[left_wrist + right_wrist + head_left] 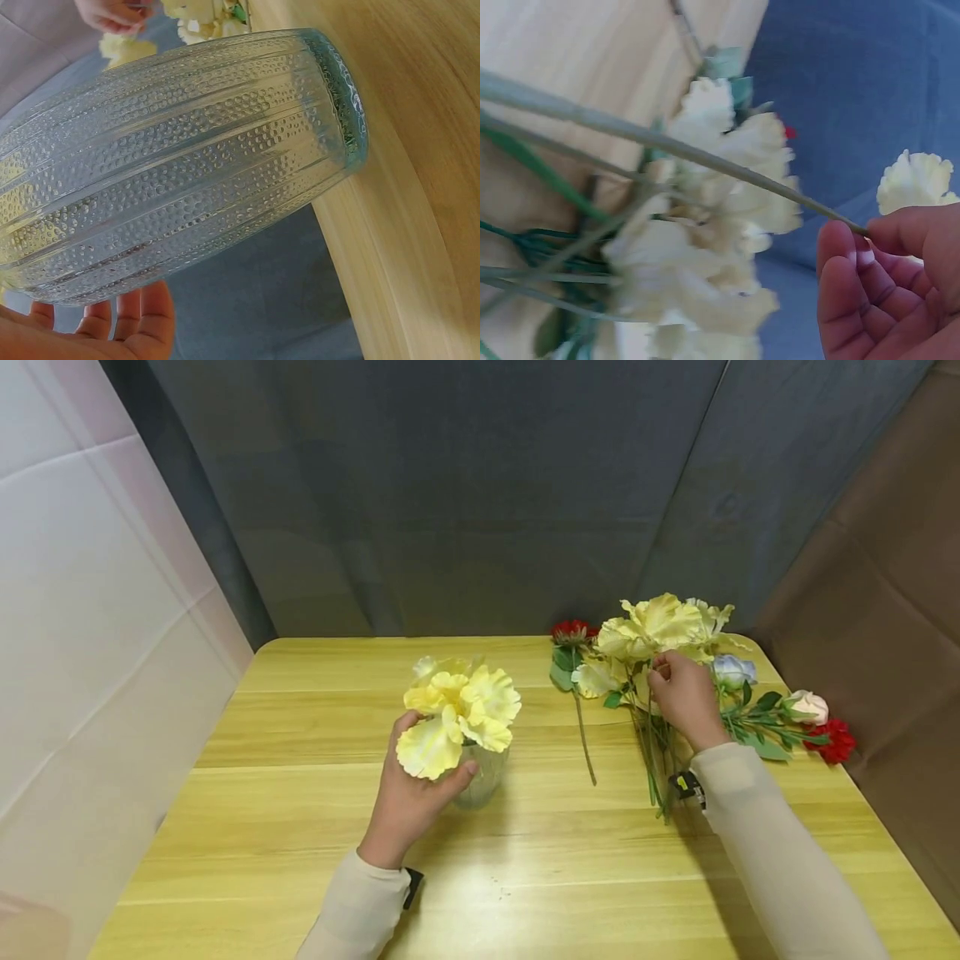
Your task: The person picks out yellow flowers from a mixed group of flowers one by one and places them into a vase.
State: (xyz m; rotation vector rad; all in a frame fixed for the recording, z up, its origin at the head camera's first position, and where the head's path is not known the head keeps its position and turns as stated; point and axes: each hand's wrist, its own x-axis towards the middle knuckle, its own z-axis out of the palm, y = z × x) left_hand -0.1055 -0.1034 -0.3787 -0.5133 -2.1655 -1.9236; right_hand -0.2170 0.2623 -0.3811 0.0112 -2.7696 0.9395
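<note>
Wooden table (300, 835) — vase (184, 165) upright, pinched stem (705, 160) steep.

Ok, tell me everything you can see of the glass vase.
The glass vase looks clear, with lengthwise ribs, a dotted texture between them and a thick blue-green base. It stands upright on the wooden table. Yellow petals crowd over its mouth, hiding it in the head view. The left hand curves round its upper part.
</note>
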